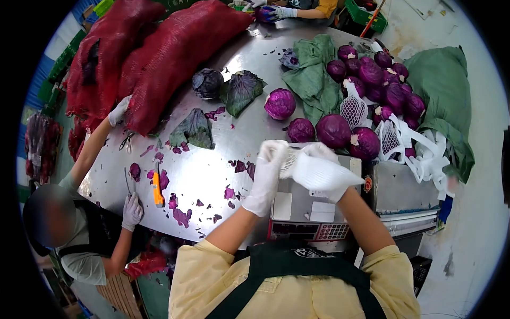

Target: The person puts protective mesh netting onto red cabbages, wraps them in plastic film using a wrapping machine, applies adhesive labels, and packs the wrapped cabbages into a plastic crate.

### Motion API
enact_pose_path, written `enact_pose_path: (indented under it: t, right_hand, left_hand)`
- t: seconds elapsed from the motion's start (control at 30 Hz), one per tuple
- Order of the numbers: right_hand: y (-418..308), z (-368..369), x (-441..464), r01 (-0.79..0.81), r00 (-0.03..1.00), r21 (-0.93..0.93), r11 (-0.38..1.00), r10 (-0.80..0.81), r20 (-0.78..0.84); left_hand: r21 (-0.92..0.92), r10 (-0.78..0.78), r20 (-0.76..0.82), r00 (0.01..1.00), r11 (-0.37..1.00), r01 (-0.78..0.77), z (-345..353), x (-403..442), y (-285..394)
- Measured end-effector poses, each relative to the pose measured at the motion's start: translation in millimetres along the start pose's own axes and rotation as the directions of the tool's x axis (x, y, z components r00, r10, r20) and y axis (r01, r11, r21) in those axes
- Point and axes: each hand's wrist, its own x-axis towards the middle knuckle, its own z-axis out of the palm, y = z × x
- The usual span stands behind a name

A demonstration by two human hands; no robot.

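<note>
My left hand [269, 169], in a white glove, is closed on the edge of a white foam net sleeve [287, 162] above a scale [297, 199]. My right hand [319, 152], also gloved, is at the sleeve's other side with its fingers bent in. Ribbed white material covers part of that hand and wrist; I cannot tell where the glove ends and the net begins. Just beyond my hands sit trimmed purple cabbages, among them a round one [333, 131] and a smaller one [300, 130]. White labels or cards [322, 211] lie on the scale.
Many purple cabbages [371, 72] are piled at the right beside green cloth [313, 74] and foam nets [429, 154]. Red mesh sacks [175, 48] fill the far left. A co-worker's gloved hand [132, 211] holds a knife near an orange cutter [158, 189]. Another person handles cabbage [264, 14] opposite.
</note>
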Motion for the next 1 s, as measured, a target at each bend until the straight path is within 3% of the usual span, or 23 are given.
enact_pose_path:
  t: [0.03, 0.07, 0.13, 0.17, 0.2, 0.23, 0.27, 0.3, 0.33, 0.4, 0.47, 0.5, 0.53, 0.57, 0.6, 0.67, 0.7, 0.77, 0.83, 0.87, 0.93, 0.97, 1.0]
  right_hand:
    - [-1, -22, 29, 0.007, 0.927, 0.302, 0.953, -0.119, 0.355]
    - [-21, -14, 40, -0.135, 0.988, 0.484, 0.865, 0.083, 0.127]
    - [-34, -35, 75, -0.04, 0.961, 0.021, 0.999, 0.032, 0.274]
    - [-43, -31, 89, 0.19, 0.924, -0.503, 0.843, 0.019, 0.381]
    - [-37, -37, 112, 0.263, 0.921, -0.775, 0.574, 0.089, 0.379]
    - [-40, -32, 137, 0.281, 0.957, -0.908, 0.311, -0.014, 0.291]
    - [-43, -24, 163, 0.234, 0.963, -0.972, 0.026, -0.14, 0.229]
    - [-43, -20, 189, 0.2, 0.945, -0.976, 0.086, -0.279, 0.169]
    - [-40, -21, 216, 0.174, 0.907, -0.973, 0.151, -0.409, 0.099]
    - [-13, -38, 270, 0.114, 0.901, -0.986, 0.118, -0.43, 0.052]
    - [-8, -30, 286, 0.212, 0.967, -0.82, 0.532, -0.233, 0.1]
    - [-8, -35, 288, -0.107, 0.994, -0.721, 0.685, 0.071, -0.08]
    - [-10, -32, 277, -0.106, 0.994, -0.719, 0.687, 0.071, -0.079]
    - [-9, -30, 268, -0.09, 0.994, -0.664, 0.742, 0.031, -0.1]
    - [-8, -28, 262, -0.07, 0.992, -0.605, 0.793, -0.008, -0.124]
    - [15, -60, 243, 0.35, 0.914, -0.552, 0.757, -0.406, 0.024]
    - [-14, -42, 185, 0.313, 0.937, -0.421, 0.851, -0.349, -0.008]
    - [-11, -68, 117, 0.482, 0.812, -0.802, 0.353, -0.523, 0.258]
    - [11, -86, 63, 0.47, 0.777, -0.881, 0.06, -0.502, 0.38]
    - [27, -90, 35, 0.39, 0.886, -0.753, 0.529, -0.437, 0.152]
    - [42, -98, -4, 0.221, 0.963, -0.433, 0.874, -0.267, -0.046]
    - [34, -95, -22, 0.38, 0.899, -0.79, 0.482, -0.394, 0.192]
    - [24, -88, -37, 0.215, 0.963, -0.828, 0.519, -0.254, 0.091]
  left_hand:
    - [0.214, -0.241, 0.196, 0.951, 0.956, 0.198, -6, 13, 15]
    - [0.345, -0.323, 0.244, 0.914, 0.91, 0.23, -18, 24, 11]
    - [0.435, -0.198, 0.057, 0.978, 0.887, 0.154, -51, 48, -29]
    - [0.459, -0.092, -0.057, 0.994, 0.882, 0.108, -64, 71, -47]
    - [0.232, -0.154, -0.193, 0.969, 0.953, 0.197, -60, 94, -38]
    - [0.235, -0.151, -0.192, 0.97, 0.952, 0.195, -69, 125, -51]
    - [0.137, -0.236, -0.335, 0.912, 0.946, 0.295, -86, 161, -80]
    - [0.025, -0.324, -0.461, 0.826, 0.926, 0.377, -94, 184, -96]
    - [0.029, -0.32, -0.461, 0.828, 0.927, 0.375, -89, 195, -95]
    - [0.277, -0.19, -0.476, 0.859, 0.894, 0.351, -76, 215, -91]
    - [0.294, -0.212, -0.391, 0.896, 0.893, 0.34, -70, 233, -84]
    - [0.182, -0.325, -0.431, 0.842, 0.882, 0.434, -64, 238, -84]
    - [0.066, -0.435, -0.456, 0.776, 0.853, 0.517, -54, 237, -76]
    - [0.106, -0.26, -0.407, 0.876, 0.939, 0.328, -54, 234, -77]
    - [0.109, -0.258, -0.408, 0.876, 0.939, 0.327, -56, 229, -78]
    - [0.212, 0.156, -0.208, 0.966, 0.971, -0.112, -21, 183, -37]
    - [0.199, 0.093, -0.125, 0.988, 0.978, -0.067, -9, 158, -17]
    - [0.267, 0.086, -0.018, 0.996, 0.96, -0.078, 5, 110, -7]
    - [0.315, 0.025, 0.019, 1.0, 0.949, -0.03, 14, 59, -17]
    - [0.338, 0.045, 0.034, 0.998, 0.94, -0.054, 15, 36, -30]
    - [0.201, -0.077, 0.022, 0.997, 0.977, 0.071, 21, -3, -53]
    - [0.274, -0.074, -0.005, 0.997, 0.959, 0.072, 24, -15, -63]
    - [0.278, -0.09, 0.006, 0.996, 0.957, 0.085, 25, -25, -70]
